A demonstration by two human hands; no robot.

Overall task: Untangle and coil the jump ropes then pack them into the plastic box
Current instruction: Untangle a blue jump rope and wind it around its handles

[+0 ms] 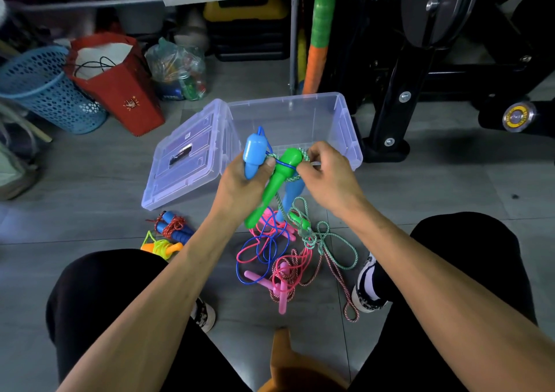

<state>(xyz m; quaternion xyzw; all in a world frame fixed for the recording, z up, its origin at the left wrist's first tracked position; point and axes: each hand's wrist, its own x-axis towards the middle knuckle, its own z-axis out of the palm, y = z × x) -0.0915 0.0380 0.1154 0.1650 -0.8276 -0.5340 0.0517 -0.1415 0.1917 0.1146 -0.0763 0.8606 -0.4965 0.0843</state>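
**Still untangling: blue cord wound round the green handle**

The fingers of the right hand [326, 171] pinch the green-and-white braided cord [304, 155] at the head of the green handle [271, 186], directly in front of the plastic box [350, 137]. The left hand [241, 186] is curled round the light-blue handle [253, 153] and steadies the green one against it; a thin blue cord [285, 165] loops round the green handle's neck.

This looks like the untangling step, with coiling not yet begun for these ropes. The next move probably calls for slipping that blue loop off the handle before pulling anything.

Nearer the person than the box, a knot of pink, blue and braided ropes [285, 256] lies on the floor and hangs from the held handles; pulling hard could tighten it. Left of that heap lie two bundled ropes [168, 235]. The box's lid [186, 163] is propped open at its left side; the box appears to hold no rope yet.
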